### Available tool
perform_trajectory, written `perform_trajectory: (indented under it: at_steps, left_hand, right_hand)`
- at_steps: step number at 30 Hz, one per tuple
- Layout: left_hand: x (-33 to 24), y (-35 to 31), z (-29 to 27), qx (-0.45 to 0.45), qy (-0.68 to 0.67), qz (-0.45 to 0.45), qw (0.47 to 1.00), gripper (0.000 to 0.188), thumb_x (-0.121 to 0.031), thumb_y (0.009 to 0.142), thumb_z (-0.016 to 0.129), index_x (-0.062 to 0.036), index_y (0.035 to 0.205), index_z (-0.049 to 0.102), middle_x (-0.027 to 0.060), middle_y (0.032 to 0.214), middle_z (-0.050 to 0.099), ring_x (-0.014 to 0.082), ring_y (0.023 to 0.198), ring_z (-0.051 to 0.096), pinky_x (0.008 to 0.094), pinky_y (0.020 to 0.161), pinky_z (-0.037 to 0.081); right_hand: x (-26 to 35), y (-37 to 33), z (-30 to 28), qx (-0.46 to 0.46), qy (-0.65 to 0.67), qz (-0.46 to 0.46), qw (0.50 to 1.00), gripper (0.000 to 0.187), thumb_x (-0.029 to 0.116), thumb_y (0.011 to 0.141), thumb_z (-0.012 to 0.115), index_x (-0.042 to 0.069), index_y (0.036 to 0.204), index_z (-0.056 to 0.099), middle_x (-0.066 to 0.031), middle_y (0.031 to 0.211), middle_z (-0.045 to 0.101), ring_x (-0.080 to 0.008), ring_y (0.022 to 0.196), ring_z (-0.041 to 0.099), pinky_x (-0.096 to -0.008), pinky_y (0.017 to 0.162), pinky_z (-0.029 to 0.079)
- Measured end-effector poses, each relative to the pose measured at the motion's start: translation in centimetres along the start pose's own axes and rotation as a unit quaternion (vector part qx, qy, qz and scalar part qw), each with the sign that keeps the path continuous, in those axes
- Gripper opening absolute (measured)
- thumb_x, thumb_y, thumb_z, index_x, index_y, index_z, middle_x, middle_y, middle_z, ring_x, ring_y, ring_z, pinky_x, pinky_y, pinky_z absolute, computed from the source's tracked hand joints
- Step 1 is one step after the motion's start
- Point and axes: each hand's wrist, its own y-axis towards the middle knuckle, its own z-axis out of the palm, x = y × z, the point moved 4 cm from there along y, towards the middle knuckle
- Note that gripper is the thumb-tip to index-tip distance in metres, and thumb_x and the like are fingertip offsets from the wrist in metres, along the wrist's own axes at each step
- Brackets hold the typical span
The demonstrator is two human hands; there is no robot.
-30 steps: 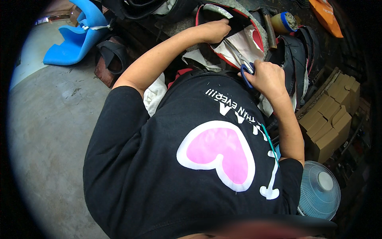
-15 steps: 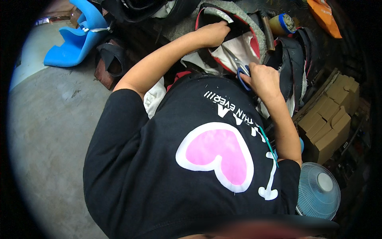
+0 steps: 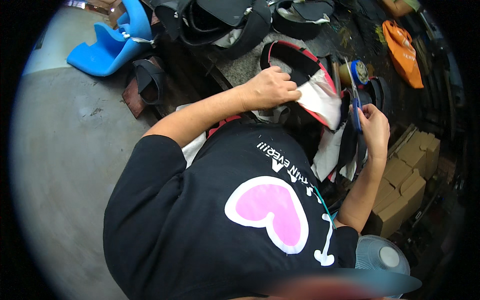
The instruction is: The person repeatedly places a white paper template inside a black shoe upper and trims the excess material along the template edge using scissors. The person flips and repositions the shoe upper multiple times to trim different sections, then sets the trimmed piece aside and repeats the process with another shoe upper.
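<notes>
A curved, band-like fabric piece point(image 3: 316, 59) with a black inside and red edging lies in front of me, a white cloth lining point(image 3: 320, 97) attached at its near right side. My left hand point(image 3: 272, 89) pinches the left edge of that white lining with closed fingers. Off to the right, my right hand point(image 3: 375, 127) grips blue-handled scissors point(image 3: 356, 112), their blades pointing away from me and clear of the lining. Whether the blades are parted is hard to tell.
More black curved fabric pieces point(image 3: 220, 25) are heaped at the far side. A blue-rimmed jar point(image 3: 358, 73) and an orange bag point(image 3: 401, 52) stand at the far right. Cardboard boxes point(image 3: 407, 185) and a fan point(image 3: 385, 255) are at right, a blue foam-like sheet point(image 3: 100, 55) at far left.
My right hand has drawn the scissors away from the white lining, to the right. My left hand has moved nearer and now pinches the lining's edge. The whole view has shifted slightly.
</notes>
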Motion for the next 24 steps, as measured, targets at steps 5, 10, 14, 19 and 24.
perform_trajectory:
  at_steps: [5,10,14,19,24]
  left_hand:
    - [0.9,-0.9,-4.9,-0.099,-0.129,-0.151,0.975,0.032,0.0,0.074,0.064,-0.01,0.104,0.066,0.0048,0.089,0.065,0.0216,0.081,0.064,0.033,0.073,0.051]
    - [2.4,-3.3,-4.0,-0.174,-0.586,-0.37,0.7,0.029,-0.004,0.094,0.056,0.0004,0.123,0.059,0.0075,0.116,0.065,0.0156,0.107,0.06,0.0297,0.094,0.046]
    - [3.5,-4.2,-0.2,-0.218,-0.745,-0.347,0.526,0.041,-0.013,0.097,0.053,0.0022,0.135,0.044,0.0097,0.124,0.06,0.0155,0.112,0.057,0.0298,0.102,0.04]
    - [4.8,-7.4,5.1,0.027,-0.524,-0.6,0.604,0.051,-0.022,0.097,0.054,0.0086,0.135,0.039,0.0124,0.11,0.06,0.0159,0.106,0.056,0.0304,0.089,0.047]
    - [1.6,-5.7,-1.1,-0.059,0.015,-0.353,0.934,0.045,-0.011,0.082,0.068,0.0006,0.124,0.053,0.0136,0.104,0.06,0.0302,0.098,0.059,0.038,0.084,0.05]
  right_hand:
    - [-0.6,4.6,4.3,0.057,0.166,-0.059,0.983,0.038,0.036,0.09,0.062,-0.001,0.091,0.07,-0.0166,0.074,0.067,-0.0228,0.069,0.067,-0.0364,0.065,0.047]
    - [-1.1,7.3,8.1,0.167,0.423,0.027,0.89,0.033,0.038,0.094,0.06,0.006,0.094,0.066,-0.004,0.064,0.064,-0.0093,0.053,0.06,-0.0212,0.047,0.042]
    - [1.4,7.0,9.4,0.088,0.075,-0.062,0.991,0.039,0.041,0.088,0.065,0.003,0.087,0.068,-0.0127,0.069,0.067,-0.0215,0.06,0.066,-0.0351,0.056,0.049]
    - [4.1,4.2,10.2,0.029,-0.122,-0.087,0.988,0.043,0.044,0.08,0.071,0.003,0.091,0.065,-0.0212,0.09,0.07,-0.0399,0.084,0.068,-0.0473,0.076,0.053]
    - [4.5,3.3,11.4,0.074,-0.128,-0.105,0.983,0.045,0.032,0.079,0.074,-0.001,0.103,0.056,-0.0242,0.09,0.069,-0.0409,0.087,0.068,-0.0484,0.077,0.054]
